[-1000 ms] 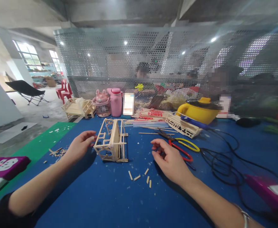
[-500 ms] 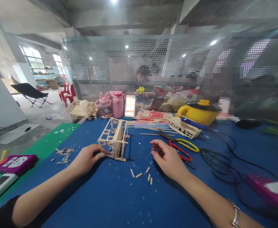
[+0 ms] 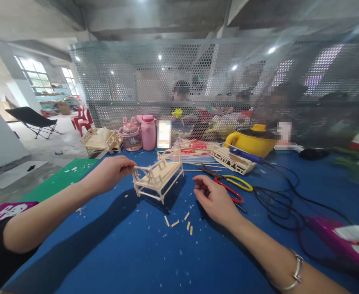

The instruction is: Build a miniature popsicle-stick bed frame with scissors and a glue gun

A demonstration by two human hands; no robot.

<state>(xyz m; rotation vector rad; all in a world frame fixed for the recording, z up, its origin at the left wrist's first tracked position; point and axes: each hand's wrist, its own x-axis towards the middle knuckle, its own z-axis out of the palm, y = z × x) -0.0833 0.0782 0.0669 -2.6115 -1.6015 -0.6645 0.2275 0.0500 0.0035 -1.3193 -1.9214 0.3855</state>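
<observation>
In the head view, my left hand (image 3: 118, 170) is closed in a pinch on the left end of a miniature wooden bed (image 3: 161, 174) made of thin sticks. The bed is upright and slightly tilted, with a shadow beneath it; it appears raised off the blue table (image 3: 130, 253). My right hand (image 3: 212, 199) rests on the table with loosely curled fingers, thumb apart from them and nothing held. Beside it lie cutters with red handles (image 3: 233, 192) and a tool with yellow handles (image 3: 241, 183). Several short wood pieces (image 3: 175, 223) lie between the hands.
Loose sticks (image 3: 194, 148) lie at the back. A small wooden frame (image 3: 233, 159) and blue-handled tool (image 3: 246, 157) stand by a yellow pot (image 3: 253, 143). Black cable (image 3: 277, 204) coils at right. A pink bottle (image 3: 149, 132), phone (image 3: 164, 134) and another wooden bed (image 3: 101, 142) stand behind.
The wooden bed was standing on its end; my left hand has raised it and turned it upright. My right hand has barely moved. The view has shifted slightly.
</observation>
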